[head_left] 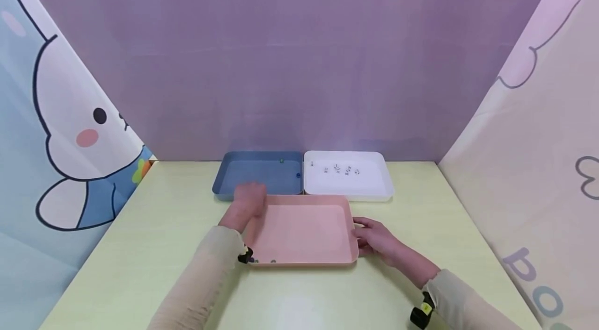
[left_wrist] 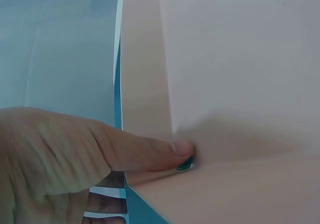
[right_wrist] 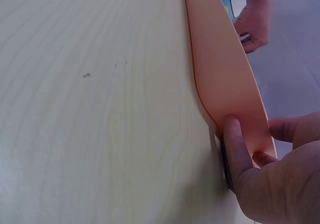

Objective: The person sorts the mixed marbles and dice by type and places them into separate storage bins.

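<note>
Left hand (head_left: 250,200) clasps the far-left corner of the pink tray (head_left: 304,231), thumb inside against a green bead (left_wrist: 185,165), other fingers outside the wall. The tray lies centrally; the right hand (head_left: 378,239) pinches its right end. Step in hand, in judgement: steadying the tray while working the bead; next move calls for level support. Far edge adjoins blue tray (head_left: 257,171) and white tray (head_left: 365,184), contact undetermined; table (head_left: 299,299) offers room nearside and both sides.
</note>
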The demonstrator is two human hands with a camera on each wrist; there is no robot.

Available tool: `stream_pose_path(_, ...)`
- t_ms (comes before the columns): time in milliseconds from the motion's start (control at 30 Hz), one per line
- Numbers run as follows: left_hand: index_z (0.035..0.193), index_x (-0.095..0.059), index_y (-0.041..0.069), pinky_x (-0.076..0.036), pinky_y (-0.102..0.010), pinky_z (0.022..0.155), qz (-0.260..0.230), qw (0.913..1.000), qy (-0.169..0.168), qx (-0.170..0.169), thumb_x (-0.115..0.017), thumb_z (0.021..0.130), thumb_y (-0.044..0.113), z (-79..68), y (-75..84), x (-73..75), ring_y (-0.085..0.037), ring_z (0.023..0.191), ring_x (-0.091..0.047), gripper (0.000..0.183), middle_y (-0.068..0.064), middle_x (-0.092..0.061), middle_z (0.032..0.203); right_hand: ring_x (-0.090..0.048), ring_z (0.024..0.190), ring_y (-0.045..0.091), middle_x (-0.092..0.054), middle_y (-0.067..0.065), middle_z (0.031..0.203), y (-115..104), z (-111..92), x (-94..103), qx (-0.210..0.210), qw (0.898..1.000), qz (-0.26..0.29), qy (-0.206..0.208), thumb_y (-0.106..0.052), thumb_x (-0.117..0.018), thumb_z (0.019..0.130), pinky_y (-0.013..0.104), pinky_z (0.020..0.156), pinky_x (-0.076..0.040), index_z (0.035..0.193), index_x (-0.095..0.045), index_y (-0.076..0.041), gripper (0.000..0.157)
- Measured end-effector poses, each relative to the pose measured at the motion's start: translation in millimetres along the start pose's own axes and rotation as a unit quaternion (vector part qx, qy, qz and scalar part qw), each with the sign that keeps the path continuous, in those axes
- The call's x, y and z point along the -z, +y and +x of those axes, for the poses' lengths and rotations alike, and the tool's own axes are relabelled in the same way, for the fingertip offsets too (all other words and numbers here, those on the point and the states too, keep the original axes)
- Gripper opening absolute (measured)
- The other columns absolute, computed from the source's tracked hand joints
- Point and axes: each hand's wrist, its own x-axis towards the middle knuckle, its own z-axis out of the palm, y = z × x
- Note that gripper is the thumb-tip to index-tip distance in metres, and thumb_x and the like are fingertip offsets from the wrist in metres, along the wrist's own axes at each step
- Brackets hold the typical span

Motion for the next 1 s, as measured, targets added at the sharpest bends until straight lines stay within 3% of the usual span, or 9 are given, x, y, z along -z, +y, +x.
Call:
stream_pose_path(233,0.059,-0.062,0.017,-0.047,-0.045,0.075,-0.027,0.9990,0.024,-0.026,-0.068,0.080,0.005,-3.8,2.6,6.0,-0.027,0.079,-0.052,0.025,-0.002,-0.059,0.080,-0.068,0.079,0.027,-0.069,0.017,0.096,-4,0,1.4,-0.001,1.000,-0.001,0.005,-0.010,-0.055,0.095,0.038,0.067,-0.058,0.145,-0.039,0.002,0.054)
stream_pose_path(467,0.066,-0.065,0.017,-0.050,-0.050,0.078,-0.008,0.9999,-0.005,-0.008,-0.070,0.083,0.011,1.7,2.3,0.1,-0.029,0.084,-0.056,0.018,-0.006,-0.064,0.089,-0.068,0.080,0.027,-0.069,0.017,0.095,-2,1,0.2,-0.004,1.000,-0.003,0.015,-0.011,-0.056,0.096,0.040,0.067,-0.058,0.143,-0.042,0.001,0.051)
stream_pose_path(600,0.071,-0.066,0.016,-0.051,-0.052,0.079,-0.005,1.0000,0.000,-0.001,-0.071,0.086,0.016,-0.8,3.5,2.0,-0.031,0.087,-0.059,0.016,-0.006,-0.065,0.090,-0.068,0.080,0.027,-0.069,0.017,0.094,-3,-1,0.1,-0.006,1.000,-0.004,0.012,-0.011,-0.056,0.096,0.039,0.067,-0.058,0.144,-0.041,0.001,0.052)
stream_pose_path(833,0.072,-0.066,0.015,-0.053,-0.049,0.075,-0.003,0.9989,0.046,0.005,-0.076,0.084,0.032,3.9,4.0,1.5,-0.029,0.085,-0.060,0.024,-0.006,-0.065,0.087,-0.068,0.080,0.027,-0.069,0.017,0.095,-3,1,1.7,0.002,1.000,0.007,0.008,-0.010,-0.056,0.095,0.039,0.067,-0.058,0.144,-0.040,0.003,0.053)
stream_pose_path(1000,0.082,-0.067,0.011,-0.052,-0.051,0.078,0.004,0.9993,0.033,0.017,-0.077,0.083,0.022,6.2,5.1,-2.6,-0.030,0.086,-0.061,0.016,-0.009,-0.065,0.090,-0.068,0.081,0.027,-0.068,0.018,0.095,0,0,1.0,0.007,1.000,0.012,-0.002,-0.009,-0.055,0.096,0.039,0.068,-0.058,0.143,-0.040,0.004,0.052)
